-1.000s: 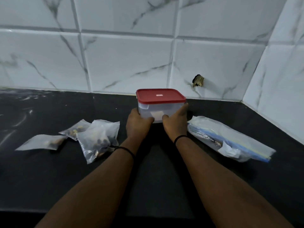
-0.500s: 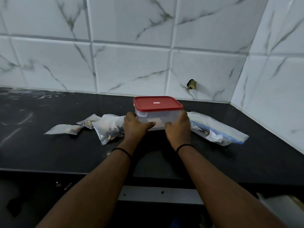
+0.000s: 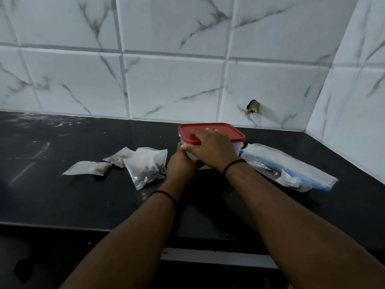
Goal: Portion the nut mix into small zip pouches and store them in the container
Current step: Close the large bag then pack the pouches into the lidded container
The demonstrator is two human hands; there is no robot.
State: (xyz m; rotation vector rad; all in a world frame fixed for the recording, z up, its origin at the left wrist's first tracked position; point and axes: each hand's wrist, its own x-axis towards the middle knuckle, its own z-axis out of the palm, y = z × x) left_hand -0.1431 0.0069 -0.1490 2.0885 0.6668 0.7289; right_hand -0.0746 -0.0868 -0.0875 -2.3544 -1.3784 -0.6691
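Note:
A clear plastic container with a red lid [image 3: 232,132] stands on the black counter near the tiled wall. My left hand [image 3: 181,163] grips the container's near left side. My right hand [image 3: 211,147] lies over the lid's front edge, fingers spread on the red top and thumb at the rim. To the left lie a nut mix bag [image 3: 146,165] and two small zip pouches with nuts, one pouch [image 3: 119,157] behind the bag and another pouch [image 3: 88,168] flat further left.
A large zip bag holding a stack of pouches [image 3: 291,165] lies right of the container. The black counter [image 3: 62,195] ends in a front edge close to me. Tiled walls [image 3: 166,84] close the back and right side; a small brass fitting [image 3: 253,106] sticks out of the back wall.
My right hand rose from the container's right side onto the red lid. My left hand stayed on the container. The camera pulled back and tilted up.

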